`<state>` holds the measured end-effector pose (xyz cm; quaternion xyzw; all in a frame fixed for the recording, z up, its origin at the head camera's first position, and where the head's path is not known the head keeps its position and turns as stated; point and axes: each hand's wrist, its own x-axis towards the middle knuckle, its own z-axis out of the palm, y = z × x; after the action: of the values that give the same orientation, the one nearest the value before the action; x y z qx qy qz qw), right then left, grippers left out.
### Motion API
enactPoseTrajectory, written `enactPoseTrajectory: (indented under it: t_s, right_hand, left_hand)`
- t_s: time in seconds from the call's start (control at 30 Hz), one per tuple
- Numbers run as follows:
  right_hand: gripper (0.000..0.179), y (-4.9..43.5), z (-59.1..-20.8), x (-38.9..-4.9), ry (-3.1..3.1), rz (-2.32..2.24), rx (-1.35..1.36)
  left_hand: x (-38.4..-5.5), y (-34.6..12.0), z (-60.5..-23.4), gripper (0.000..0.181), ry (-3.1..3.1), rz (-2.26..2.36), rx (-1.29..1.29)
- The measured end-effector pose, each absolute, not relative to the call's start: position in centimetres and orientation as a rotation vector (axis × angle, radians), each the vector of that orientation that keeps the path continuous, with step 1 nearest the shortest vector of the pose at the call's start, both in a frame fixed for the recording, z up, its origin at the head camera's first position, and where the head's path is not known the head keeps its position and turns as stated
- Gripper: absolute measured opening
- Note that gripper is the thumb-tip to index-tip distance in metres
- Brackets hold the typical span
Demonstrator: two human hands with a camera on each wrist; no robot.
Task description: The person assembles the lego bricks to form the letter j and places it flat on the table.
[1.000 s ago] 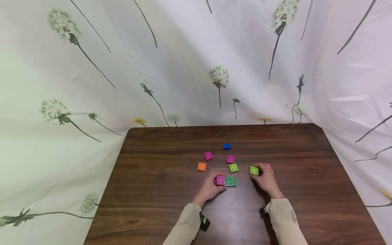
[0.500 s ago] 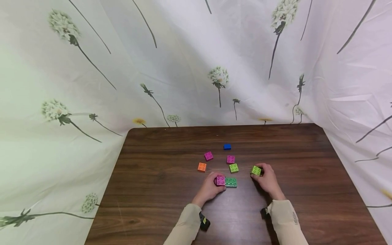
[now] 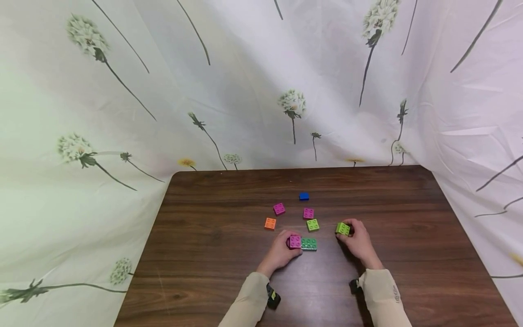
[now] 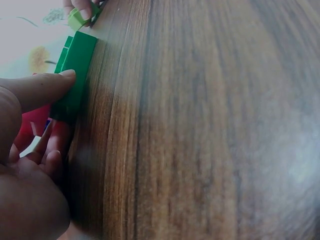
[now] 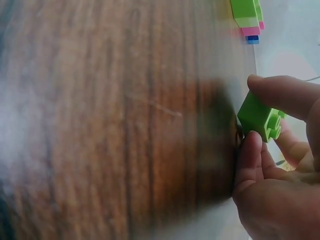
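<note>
My left hand (image 3: 280, 250) grips a green toy building brick (image 3: 309, 244) that lies on the table, with a pink brick (image 3: 295, 241) on its left end. In the left wrist view the thumb lies along the green brick's (image 4: 82, 60) side and the fingers are on its far side. To the right, apart from that pair, my right hand (image 3: 361, 244) pinches a lime green brick (image 3: 342, 229) between thumb and fingers. The right wrist view shows this lime brick (image 5: 256, 115) tilted, close to the tabletop. Part of its far side is hidden by the fingers.
Behind the hands lie a second lime brick (image 3: 312, 225), an orange brick (image 3: 270, 223), one magenta brick (image 3: 279, 209), another magenta brick (image 3: 308, 213) and a blue brick (image 3: 304, 196). They rest on a dark wooden table (image 3: 204, 254). A flower-printed curtain (image 3: 253, 91) hangs behind it.
The lime brick in my right hand has turned and shifted slightly right. My left hand stays on the green and pink bricks, with no visible change.
</note>
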<state>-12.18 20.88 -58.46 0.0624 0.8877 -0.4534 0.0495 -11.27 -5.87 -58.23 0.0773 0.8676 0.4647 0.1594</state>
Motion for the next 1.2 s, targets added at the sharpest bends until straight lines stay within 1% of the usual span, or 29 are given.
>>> enactPoseTrajectory:
  t_s: [0.3,0.47,0.73,0.97,1.2]
  right_hand:
    - [0.039,20.2,-58.4,-11.6,2.727,-1.381,0.168]
    - [0.04,18.9,-58.4,-11.1,2.691,-1.501,0.167]
    - [0.041,17.1,-58.7,-10.6,2.6,-1.602,0.094]
    - [0.041,16.4,-58.3,-10.1,2.515,-1.703,-0.108]
    - [0.037,15.9,-58.9,-9.9,2.527,-1.609,-0.238]
  left_hand:
    - [-11.2,-5.9,-58.3,0.038,2.482,1.323,0.221]
    - [-11.2,-5.8,-58.3,0.038,2.483,1.313,0.223]
    - [-11.3,-5.8,-58.0,0.038,2.494,1.328,0.238]
    - [-11.3,-5.7,-58.0,0.037,2.499,1.32,0.229]
    - [-11.3,-5.8,-58.1,0.037,2.502,1.324,0.233]
